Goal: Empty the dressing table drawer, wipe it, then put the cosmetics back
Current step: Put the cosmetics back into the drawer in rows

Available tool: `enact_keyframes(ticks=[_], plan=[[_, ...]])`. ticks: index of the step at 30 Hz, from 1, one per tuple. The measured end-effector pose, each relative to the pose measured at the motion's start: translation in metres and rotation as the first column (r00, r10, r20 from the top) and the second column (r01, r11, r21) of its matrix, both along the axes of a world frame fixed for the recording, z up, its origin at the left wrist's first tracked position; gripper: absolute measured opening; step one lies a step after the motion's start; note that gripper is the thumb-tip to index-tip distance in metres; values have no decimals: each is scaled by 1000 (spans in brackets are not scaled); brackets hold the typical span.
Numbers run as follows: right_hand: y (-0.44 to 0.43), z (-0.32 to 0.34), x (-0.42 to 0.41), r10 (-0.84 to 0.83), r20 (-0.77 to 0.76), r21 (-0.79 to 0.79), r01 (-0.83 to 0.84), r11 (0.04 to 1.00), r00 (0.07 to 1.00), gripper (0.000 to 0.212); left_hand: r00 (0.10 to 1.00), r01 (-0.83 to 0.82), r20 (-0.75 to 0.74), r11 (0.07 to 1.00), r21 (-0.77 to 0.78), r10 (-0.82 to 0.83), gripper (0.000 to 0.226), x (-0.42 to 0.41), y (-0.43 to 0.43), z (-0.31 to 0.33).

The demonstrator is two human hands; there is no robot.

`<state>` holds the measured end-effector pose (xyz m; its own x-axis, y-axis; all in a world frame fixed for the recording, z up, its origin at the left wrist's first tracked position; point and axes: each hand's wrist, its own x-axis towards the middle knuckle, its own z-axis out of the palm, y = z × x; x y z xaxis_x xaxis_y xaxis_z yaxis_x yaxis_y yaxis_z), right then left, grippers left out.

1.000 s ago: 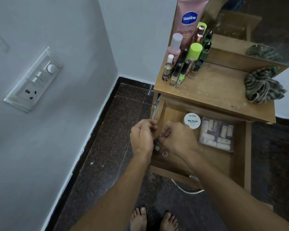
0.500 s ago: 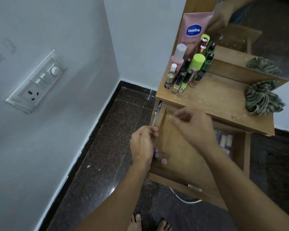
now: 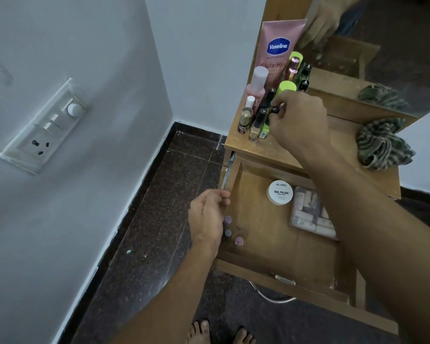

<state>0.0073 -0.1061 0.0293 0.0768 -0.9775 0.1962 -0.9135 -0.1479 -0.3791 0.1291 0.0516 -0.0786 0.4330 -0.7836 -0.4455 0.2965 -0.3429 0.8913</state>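
Note:
The wooden drawer [image 3: 271,247] is pulled out under the dressing table top [image 3: 343,135]. In it lie a white nail-polish tub [image 3: 280,192], a clear box of small tubes [image 3: 308,217] and three little bottles with pink and grey caps [image 3: 238,241] by the left wall. My left hand [image 3: 206,219] sits at that wall with its fingers curled on the rim. My right hand [image 3: 298,120] is up on the table top, pinching a black-capped nail polish bottle [image 3: 274,109] at the edge of a cluster of cosmetics [image 3: 255,115].
A pink Vaseline tube [image 3: 278,45] leans at the back of the cluster against the mirror [image 3: 395,45]. A striped green cloth [image 3: 380,142] lies at the table's right end. A switchboard [image 3: 45,130] is on the left wall. Dark tiled floor and my bare feet [image 3: 221,331] are below.
My right hand has risen from the drawer to the bottle cluster on the table top, carrying a small bottle. My left hand has stayed at the drawer's left wall.

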Motion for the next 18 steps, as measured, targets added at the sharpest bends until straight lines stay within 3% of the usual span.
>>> enact_keyframes(ticks=[6, 11, 18], plan=[[1, 13, -14, -2, 6, 31, 2, 1000, 1000, 19, 1000, 10, -9, 1000, -13, -10, 30, 0, 2, 0], [51, 41, -43, 18, 9, 39, -18, 999, 1000, 13, 999, 2, -52, 1000, -3, -2, 28, -1, 1, -2], [143, -31, -54, 10, 48, 334, -25, 942, 999, 12, 999, 7, -36, 1000, -2, -7, 29, -1, 1, -3]])
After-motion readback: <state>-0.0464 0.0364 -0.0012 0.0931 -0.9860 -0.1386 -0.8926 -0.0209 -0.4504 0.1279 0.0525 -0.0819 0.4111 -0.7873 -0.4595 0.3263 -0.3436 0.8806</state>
